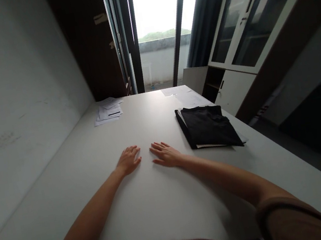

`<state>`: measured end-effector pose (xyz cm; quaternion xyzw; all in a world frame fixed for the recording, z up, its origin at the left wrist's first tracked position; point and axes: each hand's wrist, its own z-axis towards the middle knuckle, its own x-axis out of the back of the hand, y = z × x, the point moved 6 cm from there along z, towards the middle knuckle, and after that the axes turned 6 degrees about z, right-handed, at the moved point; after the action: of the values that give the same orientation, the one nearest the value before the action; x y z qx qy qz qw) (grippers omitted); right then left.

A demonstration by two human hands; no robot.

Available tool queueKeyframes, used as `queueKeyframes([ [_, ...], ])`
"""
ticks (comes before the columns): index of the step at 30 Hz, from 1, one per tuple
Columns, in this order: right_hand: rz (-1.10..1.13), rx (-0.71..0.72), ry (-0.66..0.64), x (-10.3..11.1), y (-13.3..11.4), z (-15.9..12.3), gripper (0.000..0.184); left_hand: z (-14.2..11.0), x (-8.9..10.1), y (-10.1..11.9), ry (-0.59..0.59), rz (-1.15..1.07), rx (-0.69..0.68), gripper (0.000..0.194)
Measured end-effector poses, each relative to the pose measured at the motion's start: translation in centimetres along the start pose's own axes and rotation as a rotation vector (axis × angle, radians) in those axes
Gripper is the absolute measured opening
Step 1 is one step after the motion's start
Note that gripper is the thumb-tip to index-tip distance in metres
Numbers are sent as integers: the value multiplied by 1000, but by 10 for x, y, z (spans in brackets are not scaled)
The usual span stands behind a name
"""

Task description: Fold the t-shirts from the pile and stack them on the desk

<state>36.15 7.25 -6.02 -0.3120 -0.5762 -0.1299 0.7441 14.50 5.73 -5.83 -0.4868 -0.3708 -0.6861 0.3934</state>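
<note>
My left hand (128, 160) lies flat on the white table (162, 202), palm down, fingers a little apart. Beside it, across a narrow gap, my right hand (165, 154) rests the same way, with its fingertips pointing toward the left hand. Neither hand holds anything. To the right of my right hand, apart from it, sits a flat stack of folded black fabric (207, 125). Pale sheet edges show between and under its layers.
Loose printed papers (108, 111) lie at the table's far left, and more pale sheets (189, 97) at its far right. A wall (23, 119) borders the left side. Beyond the right edge stands a white cabinet (241, 85) with its lower door ajar. A glass door is behind.
</note>
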Motion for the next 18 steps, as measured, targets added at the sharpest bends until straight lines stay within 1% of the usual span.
queueKeyframes([
  [3, -18, -35, -58, 2, 0, 7, 81, -1, -8, -11, -83, 25, 85, 62],
  [7, -21, -89, -87, 2, 1, 19, 84, -2, -20, -14, -178, 38, 106, 71],
  [11, -15, -96, -84, -1, 2, 23, 83, -6, -20, -15, -182, 67, 111, 70],
  [18, -21, -98, -64, -4, 4, 19, 79, -11, -14, -16, -189, 67, 67, 69],
])
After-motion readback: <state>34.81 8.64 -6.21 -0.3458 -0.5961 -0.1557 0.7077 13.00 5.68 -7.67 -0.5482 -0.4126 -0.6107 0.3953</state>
